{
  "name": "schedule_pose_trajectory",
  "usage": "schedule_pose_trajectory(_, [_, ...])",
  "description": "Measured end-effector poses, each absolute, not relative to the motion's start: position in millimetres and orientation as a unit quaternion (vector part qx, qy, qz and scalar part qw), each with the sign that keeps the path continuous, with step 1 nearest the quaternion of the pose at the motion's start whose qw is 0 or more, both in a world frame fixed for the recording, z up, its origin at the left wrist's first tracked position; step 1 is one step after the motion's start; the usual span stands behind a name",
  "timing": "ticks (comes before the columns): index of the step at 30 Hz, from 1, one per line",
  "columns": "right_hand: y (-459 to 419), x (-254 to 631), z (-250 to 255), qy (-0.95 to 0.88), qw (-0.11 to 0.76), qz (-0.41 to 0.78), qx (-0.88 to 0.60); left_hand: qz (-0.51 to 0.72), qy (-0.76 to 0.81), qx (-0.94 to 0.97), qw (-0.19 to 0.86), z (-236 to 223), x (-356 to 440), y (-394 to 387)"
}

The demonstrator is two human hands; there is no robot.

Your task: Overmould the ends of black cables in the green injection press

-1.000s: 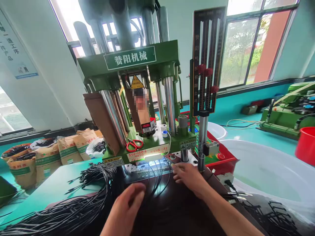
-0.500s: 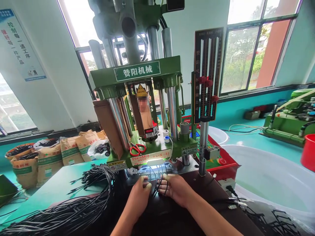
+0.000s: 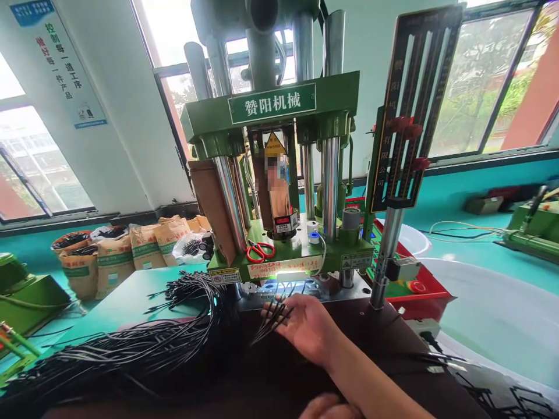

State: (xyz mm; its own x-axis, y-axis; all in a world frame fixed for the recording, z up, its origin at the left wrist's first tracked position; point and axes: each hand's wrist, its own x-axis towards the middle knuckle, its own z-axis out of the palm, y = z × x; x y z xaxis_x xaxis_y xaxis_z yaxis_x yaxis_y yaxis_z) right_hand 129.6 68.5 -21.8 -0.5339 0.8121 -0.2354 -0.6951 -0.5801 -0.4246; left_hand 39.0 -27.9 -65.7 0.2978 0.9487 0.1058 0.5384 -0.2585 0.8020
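Note:
My right hand is stretched over the dark bench just in front of the green press's mould plate. Several thin black cables fan out from between its fingers, which are gripping them. Only a sliver of my left hand shows at the bottom edge, beneath my right forearm, and its fingers are hidden. A large bundle of the same black cables lies across the bench to the left.
The green vertical press stands straight ahead, with red scissors on its lower platen. A red control box and a white basin are to the right. Filled sacks stand on the floor at left.
Both hands were at the mould with the cables half a second ago. My right hand has now drawn back with cable ends in its fingers, and my left hand has dropped to the bottom edge.

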Motion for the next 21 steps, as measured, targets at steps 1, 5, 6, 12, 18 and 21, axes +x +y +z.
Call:
schedule_pose_trajectory(1, [68.7, 128.6, -18.2, -0.144, 0.440, 0.862, -0.204, 0.279, 0.494, 0.753, 0.334, -69.5, 34.0, -28.1])
schedule_pose_trajectory(5, [71.5, 130.3, -11.6, -0.174, 0.428, 0.865, -0.194, 0.121, 0.562, 0.793, 0.203, -55.6, -9.1, -20.9])
schedule_pose_trajectory(6, [72.0, 132.5, -12.1, -0.193, 0.422, 0.866, -0.188, 0.090, 0.574, 0.792, 0.188, -47.3, -19.9, -19.4])
schedule_pose_trajectory(12, [57.3, 160.9, -26.4, -0.584, 0.347, 0.680, -0.276, -0.003, 0.509, 0.853, 0.115, -13.8, -35.7, -19.8])
schedule_pose_trajectory(18, [23.1, 176.6, -38.9, -0.913, 0.089, 0.162, -0.364, 0.019, 0.514, 0.844, 0.155, -17.1, -28.3, -10.7])
schedule_pose_trajectory(21, [25.3, 192.4, -44.4, -0.905, 0.086, 0.111, -0.401, 0.046, 0.533, 0.827, 0.173, -13.5, -27.1, -6.8])
